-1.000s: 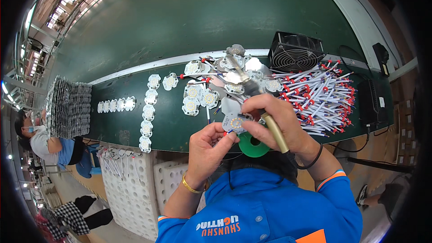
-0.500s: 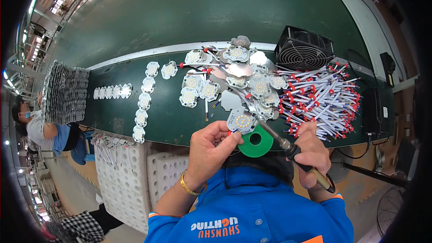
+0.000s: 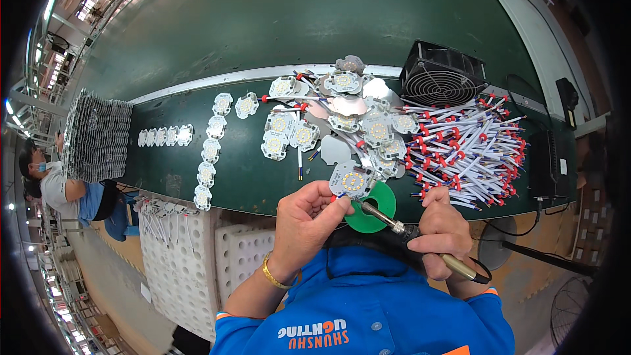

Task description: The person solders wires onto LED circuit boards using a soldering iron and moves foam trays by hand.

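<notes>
Between thumb and fingers, my left hand [image 3: 307,215] pinches the near edge of a silvery LED board [image 3: 352,178] with a ring of yellow chips. A bit of blue wire shows at the fingertips; the rest of it is hidden by the hand. My right hand [image 3: 444,231] is wrapped round the handle of a soldering iron [image 3: 397,227]. The iron's metal tip points left to the board's near edge, close to the left fingertips; whether it touches cannot be made out. Under the board and the iron lies a green ring-shaped spool [image 3: 384,205].
Beyond my hands lies a heap of LED boards [image 3: 378,129]. White wires with red rings [image 3: 467,148] are piled right, before a black fan [image 3: 442,75]. Boards stand in a row [image 3: 210,150] and a tall stack [image 3: 98,135] at left. A person [image 3: 56,181] sits far left.
My right hand has moved slightly left, and the iron's tip has swung from the board's right side down to its near edge. The left hand still holds the board, nearly unmoved.
</notes>
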